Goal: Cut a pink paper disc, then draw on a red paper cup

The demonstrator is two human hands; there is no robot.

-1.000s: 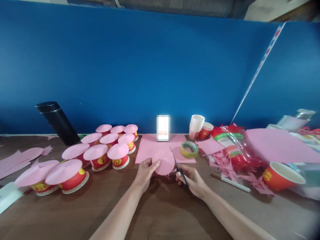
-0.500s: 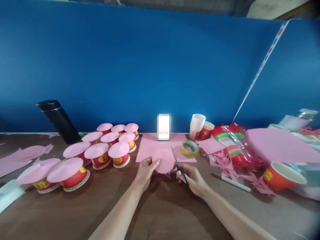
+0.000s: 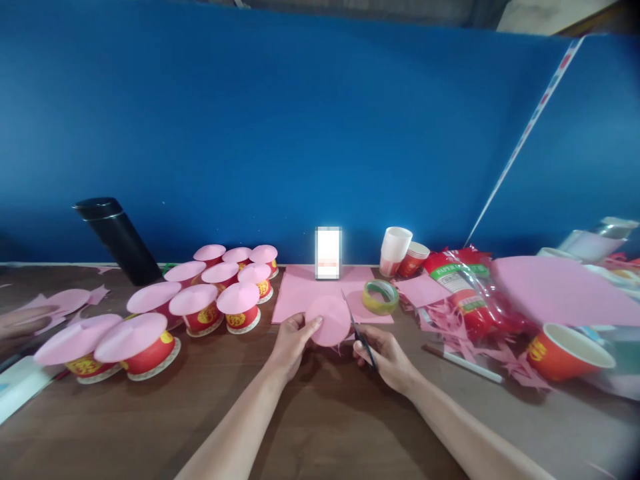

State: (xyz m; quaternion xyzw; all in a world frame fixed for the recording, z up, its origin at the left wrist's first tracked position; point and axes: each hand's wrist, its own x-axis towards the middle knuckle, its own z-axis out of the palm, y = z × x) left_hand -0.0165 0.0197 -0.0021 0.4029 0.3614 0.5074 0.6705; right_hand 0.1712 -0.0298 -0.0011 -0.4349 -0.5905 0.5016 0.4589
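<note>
Near the middle of the table, my left hand (image 3: 295, 340) pinches a round pink paper disc (image 3: 327, 321) by its left edge, thumb on top. My right hand (image 3: 383, 355) is closed round the handles of dark scissors (image 3: 369, 348), whose blades point up and away along the disc's right edge. A thin pink strip hangs below the disc. Beyond the hands lie pink paper sheets (image 3: 295, 293), with a roll of tape (image 3: 380, 297) on their right part.
Several red cups (image 3: 150, 357) with pink paper tops stand at left, near a black bottle (image 3: 120, 233). Another person's hand (image 3: 25, 321) is at the far left. White cups (image 3: 395, 248), a red bag (image 3: 467, 293), pink scraps and an orange cup (image 3: 567, 353) are at right.
Another person's hand has come in at the far left, over the pink paper there. My hands, the disc and the scissors have hardly moved.
</note>
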